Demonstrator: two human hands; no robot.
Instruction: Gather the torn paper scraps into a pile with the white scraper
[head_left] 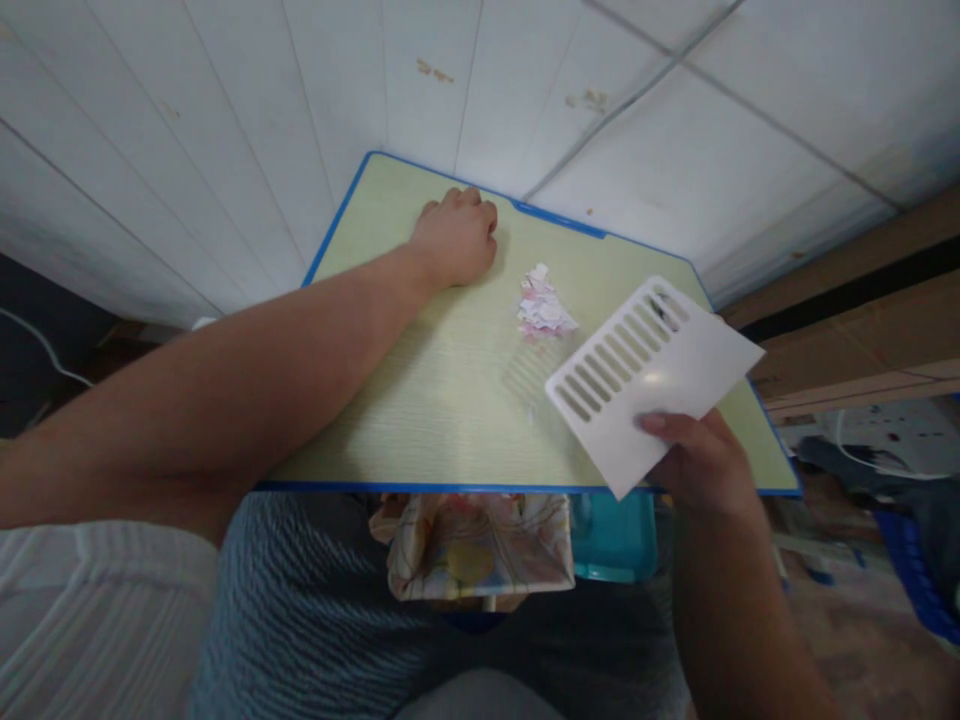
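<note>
My right hand grips a flat white slotted plate by its near edge, with the thumb on top. The plate is tilted above the right part of the table, a row of long slots along its far left side. My left hand, fingers curled in, rests on the table near its back edge; its palm side is hidden and nothing shows in it. Between the hands lies a small heap of torn paper scraps, white with some pink, apart from both hands.
The pale yellow-green table has a blue rim and stands against a white panelled wall with a cable. Below the front edge are a patterned cloth-like item and a teal tray. Cardboard boxes stand at the right.
</note>
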